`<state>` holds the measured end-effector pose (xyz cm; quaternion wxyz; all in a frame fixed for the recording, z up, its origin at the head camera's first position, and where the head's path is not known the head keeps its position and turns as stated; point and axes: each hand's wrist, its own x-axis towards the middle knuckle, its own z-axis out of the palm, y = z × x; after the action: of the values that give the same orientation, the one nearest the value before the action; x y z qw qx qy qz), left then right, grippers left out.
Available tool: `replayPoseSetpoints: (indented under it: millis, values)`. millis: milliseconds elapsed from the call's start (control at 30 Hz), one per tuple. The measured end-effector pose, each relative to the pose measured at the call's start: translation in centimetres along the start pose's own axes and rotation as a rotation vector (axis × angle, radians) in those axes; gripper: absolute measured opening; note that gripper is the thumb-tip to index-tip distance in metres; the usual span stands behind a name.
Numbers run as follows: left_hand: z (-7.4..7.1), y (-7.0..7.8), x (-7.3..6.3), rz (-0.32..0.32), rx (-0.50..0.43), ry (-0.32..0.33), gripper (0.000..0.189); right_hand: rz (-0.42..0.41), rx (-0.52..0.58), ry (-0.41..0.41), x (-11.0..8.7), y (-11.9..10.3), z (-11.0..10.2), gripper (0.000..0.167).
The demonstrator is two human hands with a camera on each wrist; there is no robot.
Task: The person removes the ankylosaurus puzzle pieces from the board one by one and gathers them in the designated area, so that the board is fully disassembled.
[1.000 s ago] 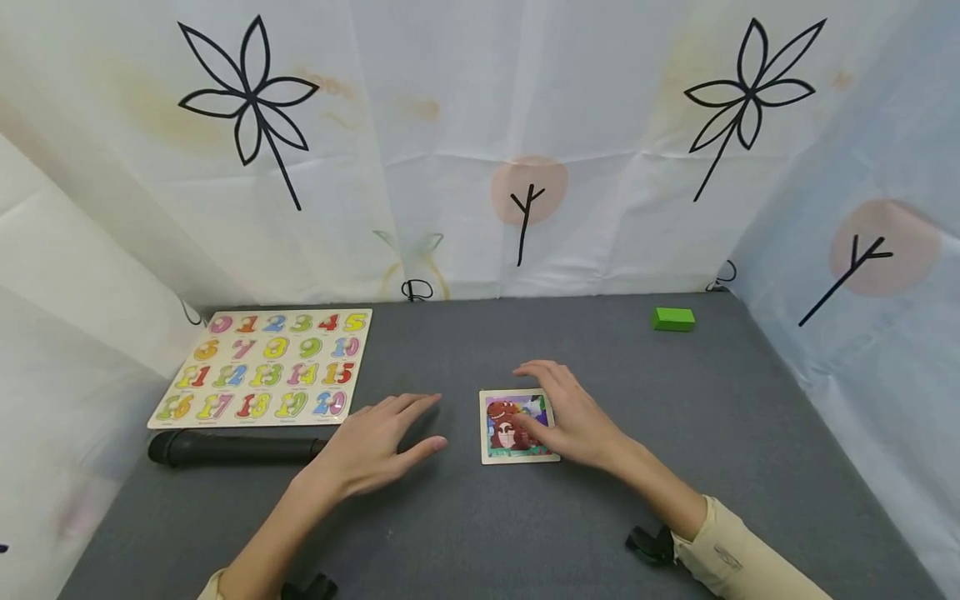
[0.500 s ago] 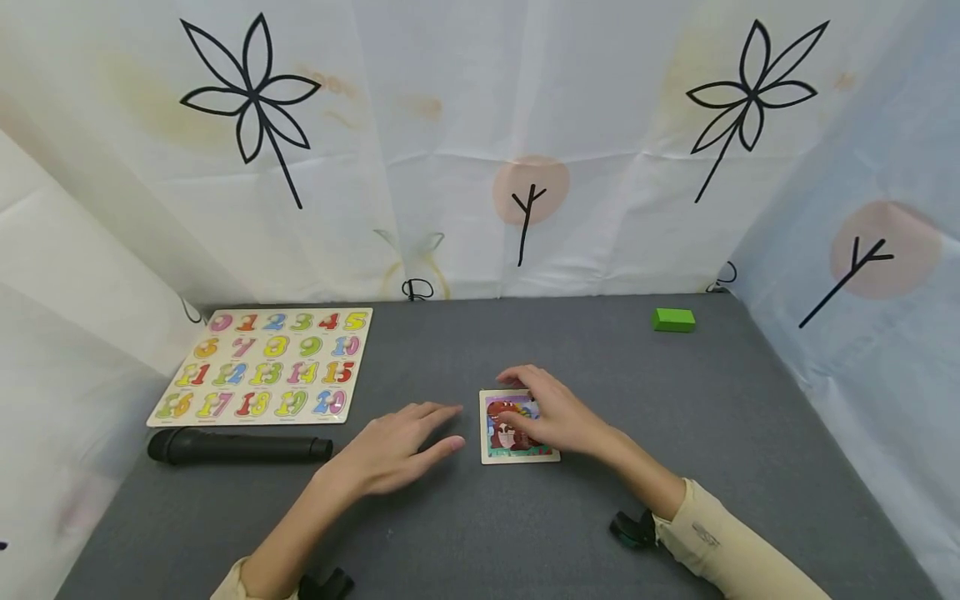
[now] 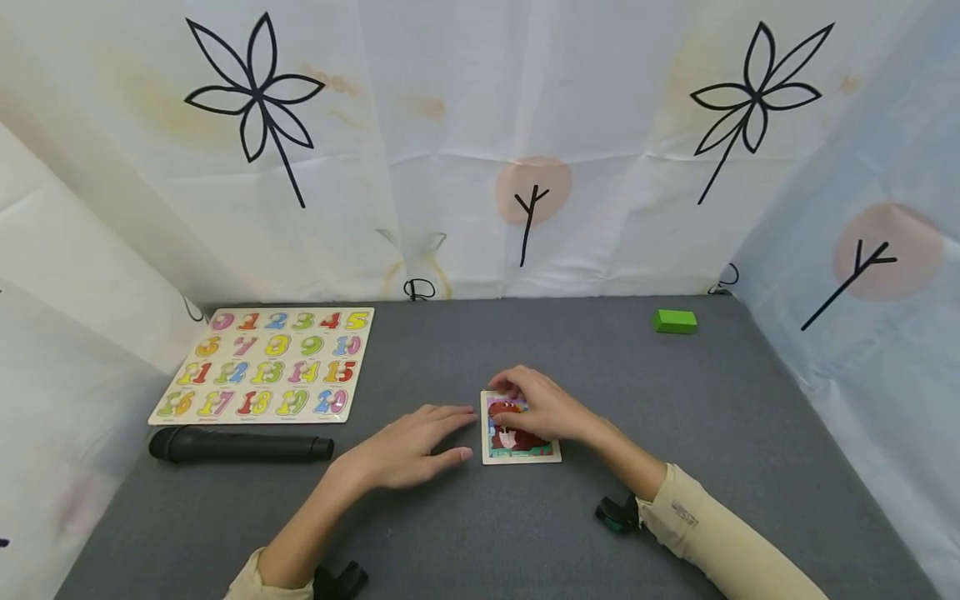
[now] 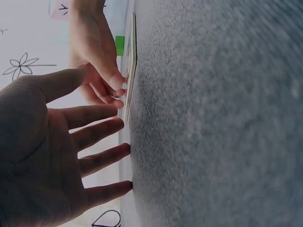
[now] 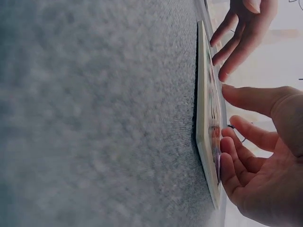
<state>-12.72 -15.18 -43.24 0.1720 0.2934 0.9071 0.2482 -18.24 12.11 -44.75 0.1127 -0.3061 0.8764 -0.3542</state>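
Note:
A small square picture puzzle point(image 3: 512, 439) with a pale border and a red-brown cartoon animal lies flat on the grey table point(image 3: 480, 533). My right hand point(image 3: 546, 408) is over its upper right part and hides that area. In the right wrist view, the right fingers point(image 5: 228, 172) bend down onto the puzzle's face, and the thumb stands apart from them close over it. Just left of the puzzle, my left hand point(image 3: 408, 447) has its fingers extended, fingertips near the left border. The left wrist view shows those fingers point(image 4: 102, 161) spread, holding nothing.
At the left lies a number board point(image 3: 262, 367) with colourful numerals. A black microphone point(image 3: 240, 446) lies along its front edge. A green block point(image 3: 675, 322) sits at the back right. White printed cloth point(image 3: 450, 100) encloses the back and sides.
My right hand has slid left over the puzzle and its fingers have bent down. The left hand has moved right, away from the microphone and up to the puzzle's left side.

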Motion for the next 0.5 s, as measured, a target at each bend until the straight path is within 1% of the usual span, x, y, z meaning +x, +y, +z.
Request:
replayPoseSetpoints:
  millis: [100,267,367,500]
  values:
    - [0.1,0.2,0.2,0.028,0.002,-0.019,0.062,0.010,-0.004,-0.009,0.3,0.2,0.0,0.038]
    - [0.3,0.4,0.3,0.052,0.013,-0.039,0.062,0.030,-0.031,-0.001,0.8,0.2,-0.1,0.030]
    - [0.5,0.4,0.4,0.058,0.029,-0.053,0.063,0.048,-0.056,0.010,1.1,0.1,-0.3,0.029]
    - [0.7,0.5,0.5,0.048,0.032,-0.065,0.064,0.066,-0.080,0.015,1.4,0.0,-0.5,0.028]
